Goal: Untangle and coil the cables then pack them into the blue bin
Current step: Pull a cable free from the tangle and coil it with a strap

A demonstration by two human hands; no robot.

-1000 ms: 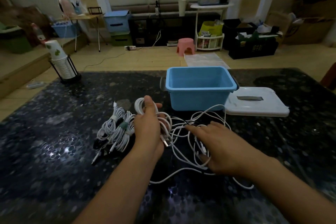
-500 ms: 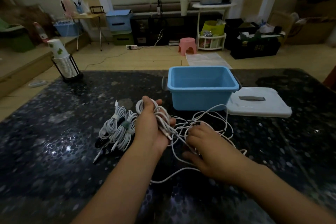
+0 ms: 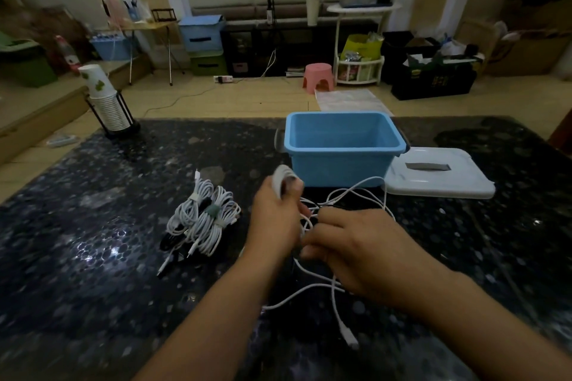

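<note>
In the head view, a dark speckled table [image 3: 93, 257] is seen, with a blue bin [image 3: 342, 148] set at its far middle, open at the top. A white lid [image 3: 439, 173] is laid flat just to the right of the bin. A stack of paper cups [image 3: 103, 99] in a black holder is placed at the far left edge.

Left of centre, several coiled white cables [image 3: 204, 219] are laid together, each bound with a tie. A loose white cable [image 3: 349, 204] is spread in tangled loops near the bin's front and trails toward the near edge, where its plug lies.

The left hand [image 3: 275, 219] is curled round a small coil of this cable, raised above the table. The right hand [image 3: 359, 250] is held just beside it with fingers bent inward over the strands; the cable seems to be pinched there, though blur leaves this uncertain.
</note>
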